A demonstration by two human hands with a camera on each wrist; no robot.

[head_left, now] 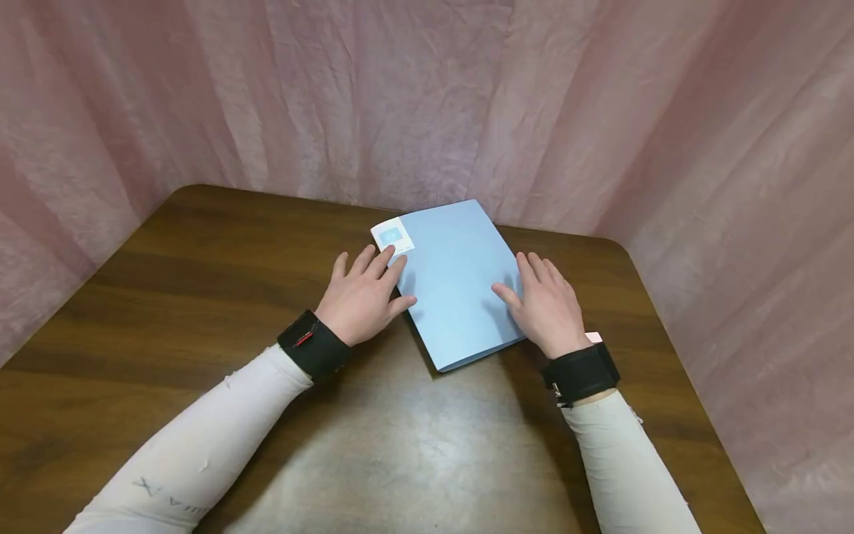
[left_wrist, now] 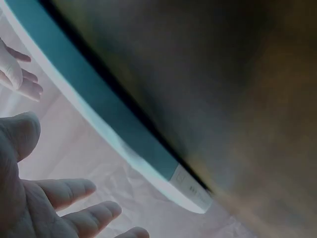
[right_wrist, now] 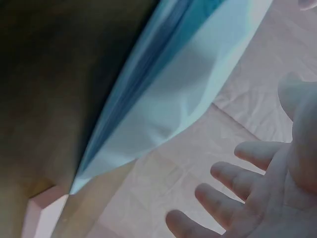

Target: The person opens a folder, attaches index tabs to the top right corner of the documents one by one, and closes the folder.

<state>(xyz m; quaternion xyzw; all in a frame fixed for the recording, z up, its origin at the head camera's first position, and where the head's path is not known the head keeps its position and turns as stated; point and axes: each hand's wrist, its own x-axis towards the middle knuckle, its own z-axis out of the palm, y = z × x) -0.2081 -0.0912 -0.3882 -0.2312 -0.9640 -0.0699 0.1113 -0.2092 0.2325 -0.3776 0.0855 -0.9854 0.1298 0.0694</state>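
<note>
A light blue folder (head_left: 454,297) lies at a slant on the table, a white label (head_left: 394,236) wrapping its upper left corner. My left hand (head_left: 363,297) hovers by the folder's left edge, fingers spread and the thumb over the cover. Over the right edge is my right hand (head_left: 548,308), its fingers straight and its thumb stretched inward. Both hands cast shadows on the cover. The left wrist view shows the folder's spine (left_wrist: 109,109) beside the open left palm (left_wrist: 29,203). In the right wrist view, layered sheets (right_wrist: 136,79) show along the folder's open side.
The brown wooden table (head_left: 200,297) has a glossy patch in front of the folder. A pink box (right_wrist: 44,213), mostly hidden behind my right wrist in the head view, stands near the folder's right side. Pink curtains (head_left: 427,96) hang behind the table and along its sides.
</note>
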